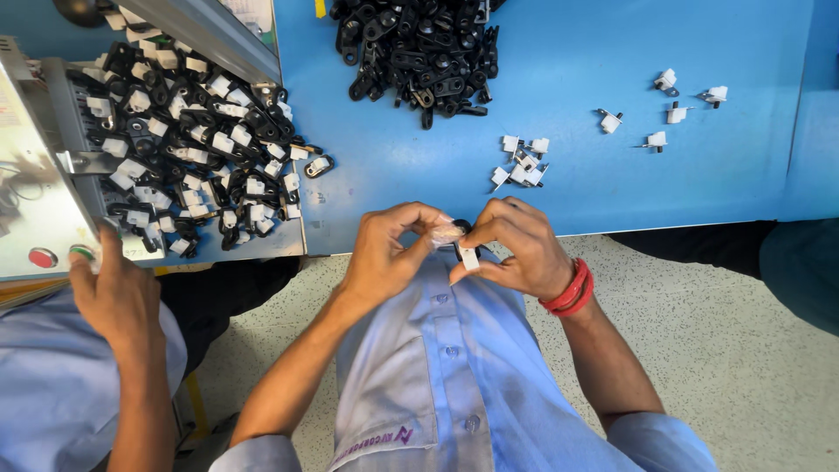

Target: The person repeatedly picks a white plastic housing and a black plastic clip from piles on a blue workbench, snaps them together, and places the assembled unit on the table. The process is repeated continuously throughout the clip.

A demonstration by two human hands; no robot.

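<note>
Item: small black-and-white part [466,249], centre of the frame, held over the lap just below the near edge of the blue worktop [577,188].

Left hand [384,253]: grip closed in a pinch on the part's upper, black end, thumb and forefinger meeting at a shiny covered fingertip. Approaches from the left of the frame.

Right hand [520,249]: grip also closed on the same part, fingers curled round it from the right, with the white block end showing just beneath the thumb. A red band [570,288] sits on this wrist.

Key relation: the part lies between the two grips, touching both. Its long axis runs roughly top to bottom in the frame, black end up, white end down and a little to the right. Neither hand is clearly nearer; the right covers more of it.

Surroundings:
- Loose white clips [522,162], small cluster on the worktop just above the hands.
- More white clips [677,109], scattered, upper right, well apart from the hands.
- Heap of black pieces [419,52], top centre.
- Tray of joined black-and-white parts [188,149], upper left.
- Another person's hand [114,293], lower left, at the tray's metal front by a green button [81,252] and a red button [41,258].
</note>
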